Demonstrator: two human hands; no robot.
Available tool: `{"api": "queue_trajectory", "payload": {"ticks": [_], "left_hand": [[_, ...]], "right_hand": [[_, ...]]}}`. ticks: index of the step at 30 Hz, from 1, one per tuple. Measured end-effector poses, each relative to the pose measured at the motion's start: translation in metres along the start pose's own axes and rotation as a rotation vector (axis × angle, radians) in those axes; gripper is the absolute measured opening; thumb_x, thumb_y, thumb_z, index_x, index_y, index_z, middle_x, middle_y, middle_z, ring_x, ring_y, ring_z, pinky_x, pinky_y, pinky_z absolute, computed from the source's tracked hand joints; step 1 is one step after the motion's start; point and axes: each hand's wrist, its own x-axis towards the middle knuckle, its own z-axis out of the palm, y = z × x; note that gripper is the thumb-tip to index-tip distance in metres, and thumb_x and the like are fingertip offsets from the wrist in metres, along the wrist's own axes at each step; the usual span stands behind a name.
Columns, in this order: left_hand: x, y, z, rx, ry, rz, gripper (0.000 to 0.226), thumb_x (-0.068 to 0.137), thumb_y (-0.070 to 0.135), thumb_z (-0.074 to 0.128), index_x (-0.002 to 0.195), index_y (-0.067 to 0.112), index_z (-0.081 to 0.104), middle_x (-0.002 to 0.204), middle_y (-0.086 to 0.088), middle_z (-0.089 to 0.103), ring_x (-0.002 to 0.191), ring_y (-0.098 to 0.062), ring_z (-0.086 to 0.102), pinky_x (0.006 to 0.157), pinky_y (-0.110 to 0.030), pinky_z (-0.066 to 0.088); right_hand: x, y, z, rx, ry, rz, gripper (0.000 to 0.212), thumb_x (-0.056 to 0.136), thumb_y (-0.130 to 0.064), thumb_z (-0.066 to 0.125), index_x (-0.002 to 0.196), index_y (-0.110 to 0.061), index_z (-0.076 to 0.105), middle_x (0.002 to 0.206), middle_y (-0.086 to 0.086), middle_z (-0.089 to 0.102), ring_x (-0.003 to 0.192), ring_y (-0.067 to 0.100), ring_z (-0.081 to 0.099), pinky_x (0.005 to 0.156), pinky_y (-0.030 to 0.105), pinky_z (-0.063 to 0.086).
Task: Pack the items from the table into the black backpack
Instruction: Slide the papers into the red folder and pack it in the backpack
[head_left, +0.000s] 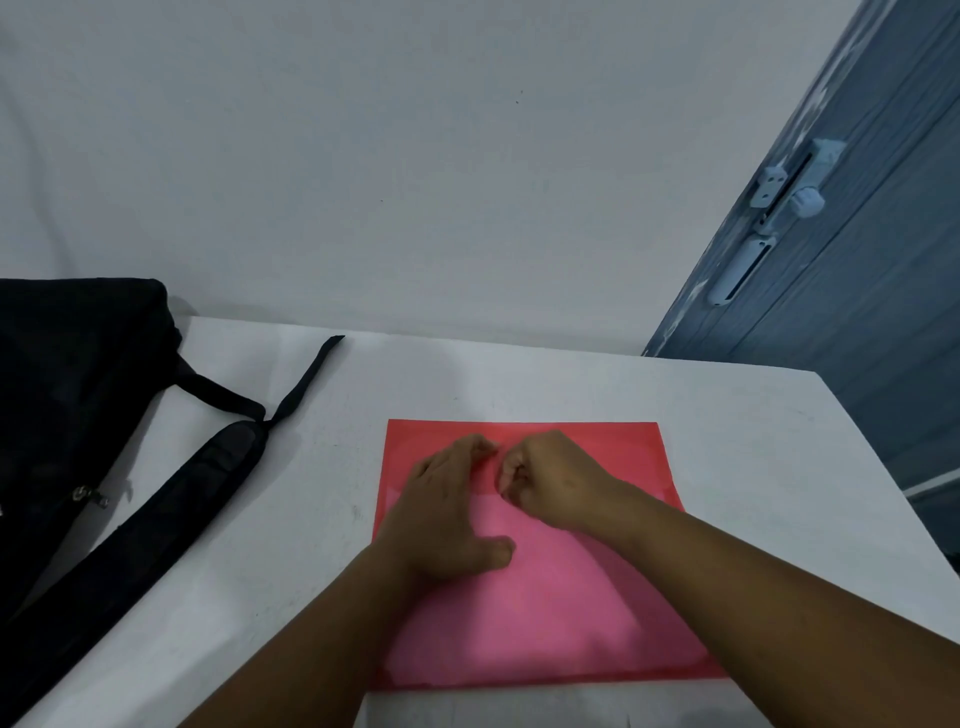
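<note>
White table (727, 441), red folder (545, 613) flat — seemingly lengthwise away

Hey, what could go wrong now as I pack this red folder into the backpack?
The red plastic folder lies flat on the table, so it may slide rather than lift. Its near edge overhangs the table's front and could slip off. The black backpack shows no visible opening, and its strap could snag.

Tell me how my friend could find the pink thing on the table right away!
Start at the white table by the wall. The black backpack slumps at its left end; nearer the middle, both hands rest on a flat red-pink plastic folder. It is the only brightly coloured thing there, thin as paper, with a redder band along its far edge.
</note>
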Motion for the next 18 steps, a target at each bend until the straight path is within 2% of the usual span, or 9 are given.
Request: {"api": "queue_trajectory", "payload": {"ticks": [3,6,8,11,15,18], "left_hand": [[0.0,0.0,-0.001,-0.005,-0.002,-0.012,0.108,0.055,0.064,0.071,0.148,0.022,0.034,0.144,0.012,0.042,0.137,-0.006,0.038,0.113,-0.021,0.017],[0.0,0.003,-0.002,0.055,-0.016,0.009,0.102,0.056,0.069,0.063,0.146,0.025,0.04,0.153,0.012,0.038,0.148,-0.006,0.023,0.115,-0.024,0.012],[0.001,0.003,-0.003,0.077,-0.017,0.034,0.085,0.057,0.07,0.061,0.133,0.032,0.053,0.157,0.015,0.036,0.15,-0.003,0.016,0.117,-0.033,0.015],[0.0,-0.001,-0.001,0.067,-0.015,0.051,0.065,0.058,0.069,0.064,0.117,0.041,0.06,0.157,0.017,0.037,0.151,-0.004,0.016,0.116,-0.039,0.019],[-0.001,0.0,-0.001,0.073,-0.011,0.053,0.064,0.059,0.068,0.064,0.118,0.043,0.06,0.157,0.017,0.036,0.151,-0.005,0.014,0.112,-0.033,0.015],[-0.001,0.002,-0.001,0.083,-0.008,0.045,0.064,0.059,0.067,0.063,0.119,0.043,0.06,0.157,0.017,0.036,0.151,-0.006,0.015,0.115,-0.035,0.015]], "right_hand": [[0.012,0.004,-0.012,0.077,0.024,0.089,0.02,0.07,0.006,0.071,0.07,-0.013,0.078,0.065,-0.007,0.073,0.058,0.004,0.068,0.066,0.021,0.056],[0.02,0.012,-0.022,0.092,0.052,0.155,0.016,0.06,-0.011,0.092,0.063,-0.013,0.076,0.061,-0.002,0.072,0.064,0.015,0.071,0.067,0.031,0.058],[0.023,0.015,-0.026,0.1,0.056,0.189,0.019,0.057,-0.016,0.094,0.06,-0.012,0.075,0.061,0.0,0.071,0.065,0.016,0.07,0.069,0.033,0.057],[0.028,0.019,-0.026,0.138,0.076,0.245,0.02,0.058,-0.016,0.095,0.062,-0.01,0.076,0.057,-0.003,0.068,0.055,0.006,0.06,0.061,0.028,0.052],[0.03,0.026,-0.026,0.129,0.105,0.267,0.023,0.06,-0.025,0.096,0.062,-0.013,0.076,0.062,-0.004,0.071,0.055,0.005,0.06,0.059,0.025,0.051],[0.026,0.031,-0.024,0.104,0.146,0.276,0.025,0.062,-0.032,0.095,0.058,-0.017,0.075,0.061,-0.005,0.07,0.058,0.007,0.063,0.06,0.026,0.051]]}}
